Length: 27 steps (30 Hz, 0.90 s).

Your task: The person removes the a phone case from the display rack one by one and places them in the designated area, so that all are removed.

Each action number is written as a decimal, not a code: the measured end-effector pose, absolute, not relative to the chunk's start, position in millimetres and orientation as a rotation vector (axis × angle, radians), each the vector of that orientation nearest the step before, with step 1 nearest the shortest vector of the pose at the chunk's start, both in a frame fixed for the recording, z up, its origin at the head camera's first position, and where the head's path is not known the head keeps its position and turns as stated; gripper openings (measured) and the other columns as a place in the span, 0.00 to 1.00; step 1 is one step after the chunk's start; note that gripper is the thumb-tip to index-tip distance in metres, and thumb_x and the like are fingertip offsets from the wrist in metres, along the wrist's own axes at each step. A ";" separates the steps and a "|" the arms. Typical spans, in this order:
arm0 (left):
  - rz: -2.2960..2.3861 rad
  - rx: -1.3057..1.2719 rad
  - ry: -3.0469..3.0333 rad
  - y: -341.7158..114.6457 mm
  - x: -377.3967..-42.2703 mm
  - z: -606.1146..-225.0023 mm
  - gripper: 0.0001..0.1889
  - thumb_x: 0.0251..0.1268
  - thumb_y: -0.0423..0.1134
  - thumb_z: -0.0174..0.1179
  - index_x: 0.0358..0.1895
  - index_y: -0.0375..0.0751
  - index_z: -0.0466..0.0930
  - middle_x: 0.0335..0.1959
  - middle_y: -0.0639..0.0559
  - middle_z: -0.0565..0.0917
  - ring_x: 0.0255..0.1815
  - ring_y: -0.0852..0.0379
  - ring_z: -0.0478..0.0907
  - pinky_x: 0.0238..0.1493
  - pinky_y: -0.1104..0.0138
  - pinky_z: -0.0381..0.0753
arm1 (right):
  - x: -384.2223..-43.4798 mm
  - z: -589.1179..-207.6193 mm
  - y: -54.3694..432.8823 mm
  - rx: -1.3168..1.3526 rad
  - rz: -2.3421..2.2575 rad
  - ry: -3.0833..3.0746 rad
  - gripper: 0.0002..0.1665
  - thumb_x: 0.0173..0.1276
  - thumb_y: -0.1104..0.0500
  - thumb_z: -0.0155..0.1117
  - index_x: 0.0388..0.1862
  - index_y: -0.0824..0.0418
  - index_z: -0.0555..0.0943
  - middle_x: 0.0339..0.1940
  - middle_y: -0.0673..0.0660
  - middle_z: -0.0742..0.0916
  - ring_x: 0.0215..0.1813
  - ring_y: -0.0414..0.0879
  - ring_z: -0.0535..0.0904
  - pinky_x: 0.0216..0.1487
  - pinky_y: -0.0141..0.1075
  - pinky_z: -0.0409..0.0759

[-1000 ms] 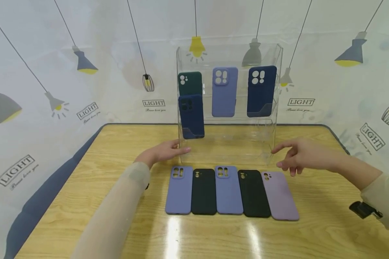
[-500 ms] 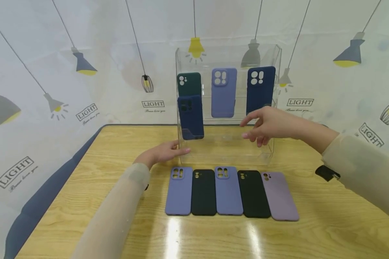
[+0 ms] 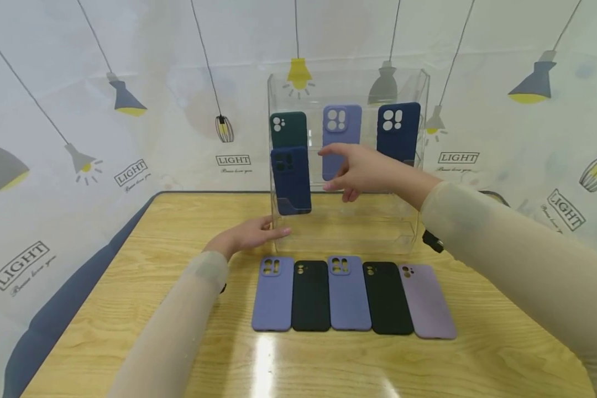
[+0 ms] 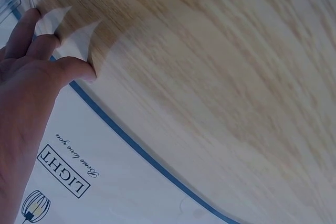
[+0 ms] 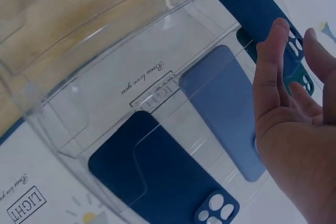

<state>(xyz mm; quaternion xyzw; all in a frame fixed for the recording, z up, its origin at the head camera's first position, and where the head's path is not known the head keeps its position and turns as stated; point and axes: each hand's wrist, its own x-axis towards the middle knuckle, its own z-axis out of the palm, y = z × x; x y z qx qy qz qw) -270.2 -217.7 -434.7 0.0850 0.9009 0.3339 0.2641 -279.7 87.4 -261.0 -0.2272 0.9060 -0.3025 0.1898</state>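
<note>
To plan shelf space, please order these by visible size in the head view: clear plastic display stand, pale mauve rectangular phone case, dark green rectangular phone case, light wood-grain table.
1. Wood-grain table
2. Display stand
3. Mauve phone case
4. Green phone case, partly hidden; its full size is unsure

Behind the wood-grained desk (image 3: pixel 119 298) and along both its sides rises a pale, faintly creased backdrop (image 3: pixel 189 160), printed with hanging lamps (image 3: pixel 126 95) in grey, blue and yellow; boxed "LIGHT" lettering (image 3: pixel 232 160) sits lower, closer to the desk; a dark blue band (image 3: pixel 25 354) borders its left edge; bright reflections (image 3: pixel 263 359) streak its near part.
</note>
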 end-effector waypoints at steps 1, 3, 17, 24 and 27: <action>0.905 0.227 2.433 -218.1 -269.9 -434.5 0.60 0.67 0.81 0.53 0.89 0.46 0.43 0.89 0.39 0.54 0.89 0.38 0.54 0.86 0.41 0.58 | -281.8 -261.1 82.3 -0.639 -0.850 2.556 0.49 0.77 0.54 0.71 0.88 0.44 0.56 0.56 0.65 0.91 0.36 0.51 0.92 0.41 0.43 0.93; 0.911 0.220 2.428 -218.8 -269.4 -434.3 0.61 0.65 0.82 0.53 0.89 0.46 0.43 0.89 0.39 0.54 0.89 0.38 0.54 0.86 0.41 0.58 | -285.6 -262.1 72.5 -0.636 -0.854 2.573 0.52 0.76 0.55 0.72 0.89 0.41 0.52 0.56 0.66 0.91 0.35 0.51 0.92 0.40 0.42 0.93; 0.921 0.210 2.410 -217.2 -268.9 -433.7 0.61 0.66 0.82 0.53 0.89 0.47 0.43 0.89 0.39 0.54 0.88 0.37 0.56 0.85 0.39 0.60 | -293.7 -293.9 42.9 -0.532 -0.981 2.634 0.62 0.74 0.51 0.74 0.89 0.27 0.40 0.54 0.60 0.92 0.35 0.51 0.92 0.38 0.41 0.92; 0.914 0.220 2.424 -217.2 -268.1 -432.8 0.60 0.65 0.83 0.52 0.89 0.48 0.44 0.88 0.39 0.55 0.88 0.37 0.56 0.85 0.40 0.60 | -294.9 -305.6 40.2 -0.569 -0.955 2.697 0.58 0.76 0.53 0.71 0.89 0.31 0.44 0.58 0.60 0.90 0.33 0.50 0.91 0.37 0.40 0.91; 0.913 0.219 2.425 -217.8 -267.3 -431.8 0.62 0.63 0.84 0.52 0.89 0.49 0.44 0.89 0.40 0.55 0.88 0.38 0.56 0.85 0.40 0.59 | -293.9 -308.8 38.7 -0.587 -0.974 2.728 0.54 0.78 0.55 0.70 0.89 0.35 0.47 0.60 0.59 0.89 0.32 0.50 0.89 0.36 0.40 0.89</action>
